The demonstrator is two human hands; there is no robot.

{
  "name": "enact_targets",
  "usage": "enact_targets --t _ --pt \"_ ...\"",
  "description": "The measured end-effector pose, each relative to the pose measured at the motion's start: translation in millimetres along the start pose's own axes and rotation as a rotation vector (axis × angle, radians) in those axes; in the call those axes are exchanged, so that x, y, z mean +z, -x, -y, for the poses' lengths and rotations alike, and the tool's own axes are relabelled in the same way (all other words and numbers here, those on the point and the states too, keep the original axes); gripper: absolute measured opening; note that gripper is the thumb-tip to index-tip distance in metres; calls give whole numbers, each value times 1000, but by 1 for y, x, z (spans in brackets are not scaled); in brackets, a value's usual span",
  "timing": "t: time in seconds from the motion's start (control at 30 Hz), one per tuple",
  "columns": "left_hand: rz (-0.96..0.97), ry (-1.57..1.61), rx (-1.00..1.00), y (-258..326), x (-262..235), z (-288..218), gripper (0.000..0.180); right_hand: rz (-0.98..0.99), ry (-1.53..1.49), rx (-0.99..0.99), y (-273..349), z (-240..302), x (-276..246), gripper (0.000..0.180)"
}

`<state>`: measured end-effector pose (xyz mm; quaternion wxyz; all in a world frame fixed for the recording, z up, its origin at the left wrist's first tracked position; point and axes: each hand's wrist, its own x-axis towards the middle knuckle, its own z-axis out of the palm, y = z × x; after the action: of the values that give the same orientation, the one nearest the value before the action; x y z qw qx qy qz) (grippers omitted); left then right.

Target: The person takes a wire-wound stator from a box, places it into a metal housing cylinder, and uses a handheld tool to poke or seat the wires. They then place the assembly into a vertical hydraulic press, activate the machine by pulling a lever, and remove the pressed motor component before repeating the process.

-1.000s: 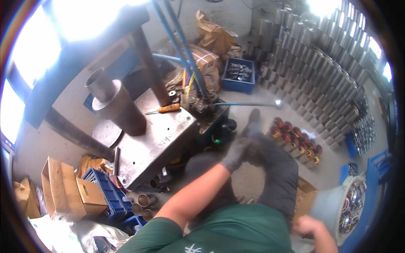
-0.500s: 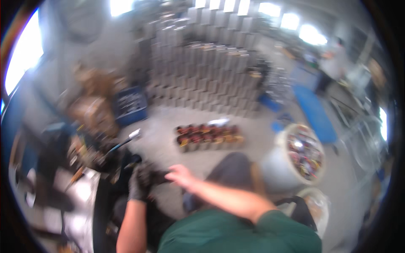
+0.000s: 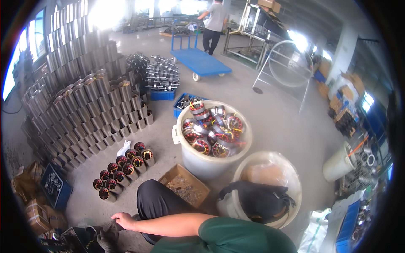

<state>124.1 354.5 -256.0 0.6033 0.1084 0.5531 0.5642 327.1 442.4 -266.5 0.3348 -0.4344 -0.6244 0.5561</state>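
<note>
At the lower left, my right hand (image 3: 123, 220) is bare, with its fingers curled in; whatever it may hold is hidden. Just beside it, my left hand (image 3: 108, 240) wears a dark grey glove and seems closed round something dark that I cannot make out; the lower edge cuts it off. A curved metal rim (image 3: 91, 230) shows next to the glove. Beyond my hands, several metal cylinders (image 3: 121, 177) stand in rows on the floor, with red-and-yellow wound motor stators inside.
A white tub (image 3: 192, 162) holds several wound stators. Near my knee lies a cardboard box (image 3: 198, 192) of small scraps; a second tub (image 3: 297, 181) holds dark cloth. Metal tubes (image 3: 84, 109) are stacked at left. Farther off, a person (image 3: 214, 25) stands by a blue cart (image 3: 200, 61).
The view has swung to the right, so the tubs and blue cart appear farther left. My hands now sit lower in the picture, still close together.
</note>
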Motion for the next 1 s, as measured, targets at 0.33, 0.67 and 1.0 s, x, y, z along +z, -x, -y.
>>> enact_targets --t 0.33,0.67,1.0 --pt "17 -916 503 -34 6 40 37 -124 -149 43 -8 -6 12 15" --pt "53 -446 372 -48 -9 58 38 137 66 3 -13 -9 21 40" --pt "76 472 -263 -37 22 66 30 285 -92 122 -7 -14 19 34"
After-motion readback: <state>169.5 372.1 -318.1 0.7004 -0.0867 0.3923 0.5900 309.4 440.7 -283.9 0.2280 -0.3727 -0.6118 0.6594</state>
